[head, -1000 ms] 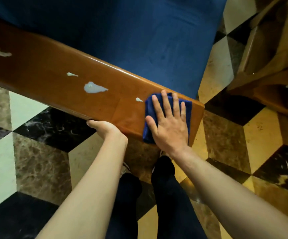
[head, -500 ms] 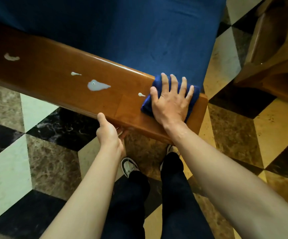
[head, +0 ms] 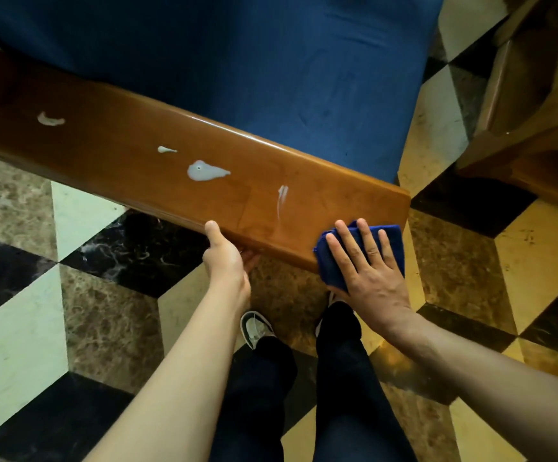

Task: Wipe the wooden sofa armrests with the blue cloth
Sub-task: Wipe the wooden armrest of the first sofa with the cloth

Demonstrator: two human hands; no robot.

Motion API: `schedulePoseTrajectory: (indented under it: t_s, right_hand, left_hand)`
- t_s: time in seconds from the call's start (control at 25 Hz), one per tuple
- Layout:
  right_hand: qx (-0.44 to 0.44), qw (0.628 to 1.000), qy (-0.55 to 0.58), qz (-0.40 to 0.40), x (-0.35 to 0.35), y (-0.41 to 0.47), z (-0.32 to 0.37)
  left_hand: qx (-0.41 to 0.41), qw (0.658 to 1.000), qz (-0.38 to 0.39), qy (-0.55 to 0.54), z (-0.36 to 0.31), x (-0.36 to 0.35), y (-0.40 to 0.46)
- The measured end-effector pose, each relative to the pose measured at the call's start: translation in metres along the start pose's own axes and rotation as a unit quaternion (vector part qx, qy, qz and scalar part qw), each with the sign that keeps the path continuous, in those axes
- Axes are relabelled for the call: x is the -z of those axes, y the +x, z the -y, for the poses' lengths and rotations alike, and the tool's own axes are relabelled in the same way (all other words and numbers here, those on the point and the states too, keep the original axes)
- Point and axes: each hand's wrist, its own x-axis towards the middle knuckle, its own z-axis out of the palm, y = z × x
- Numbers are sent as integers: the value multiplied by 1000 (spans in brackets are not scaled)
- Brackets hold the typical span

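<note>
A wide glossy wooden armrest (head: pixel 137 168) runs from upper left to lower right. Several pale blobs of liquid lie on it, the largest (head: pixel 204 171) near the middle, and a thin white streak (head: pixel 282 198) marks its near part. The folded blue cloth (head: pixel 391 238) hangs over the armrest's near edge at its right end. My right hand (head: pixel 367 271) presses flat on the cloth with straight, spread fingers. My left hand (head: pixel 225 255) holds the armrest's near edge, thumb on top and fingers curled underneath.
The blue sofa seat cushion (head: pixel 271 61) lies beyond the armrest. Another piece of wooden furniture (head: pixel 534 105) stands at the upper right. Below is a floor (head: pixel 20 328) of black, cream and brown tiles, with my legs and a shoe (head: pixel 256 328) close to the armrest.
My right hand has dragged the cloth from the armrest's far side toward me to the near edge. A small white drop has been smeared into a streak. My left hand stays on the edge.
</note>
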Motion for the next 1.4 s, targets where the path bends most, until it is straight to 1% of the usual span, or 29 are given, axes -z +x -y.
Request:
schedulePoseTrajectory:
  t_s: [0.12,0.24,0.32,0.4,0.52,0.56,0.64,0.72,0.84,0.92,1.0,1.12,1.2,1.24,1.32,1.36,1.4]
  right_hand:
    - [42,999,-15,-2,2,27,20]
    - [50,998,-17,-17,0,61,50]
    - [57,998,-8,-26,-1,80,70]
    - [68,997,11,-32,1,96,85]
    - [69,997,36,-28,5,109,96]
    - [58,997,44,-27,7,112,98]
    - [19,998,65,-17,11,118,99]
    - [-56,993,102,-1,16,132,97]
    - [-163,976,144,24,26,160,87]
    - [-193,970,145,34,30,172,79]
    - [-203,968,142,32,34,189,71]
    - [-220,966,130,23,40,228,60]
    - [-231,957,164,61,45,260,52]
    - [-237,946,197,103,47,276,46]
    - [-237,901,297,209,57,303,34]
    - [-229,873,350,250,62,315,32]
    - [-220,854,385,271,67,323,35]
  left_hand:
    - [15,1000,16,-6,0,6,4]
    - [29,999,39,8,-5,15,11]
    - [24,998,50,30,-6,18,17]
    - [13,998,39,45,-5,17,18]
    - [-5,997,0,74,-1,14,14]
    - [-11,997,-12,73,-1,14,12]
    - [-15,999,-23,35,-5,15,11]
    - [-22,999,-23,9,-15,18,13]
    - [-33,999,-18,8,-30,24,17]
    - [-52,998,-41,5,-38,22,19]
    - [-75,994,-80,16,-45,20,23]
    - [-94,992,-86,21,-54,19,31]
    - [-84,994,-75,8,-57,26,36]
    - [-78,995,-65,8,-58,30,38]
    - [-67,997,-39,20,-62,41,45]
    - [-60,998,-22,22,-66,47,49]
    - [-49,998,-6,25,-71,52,54]
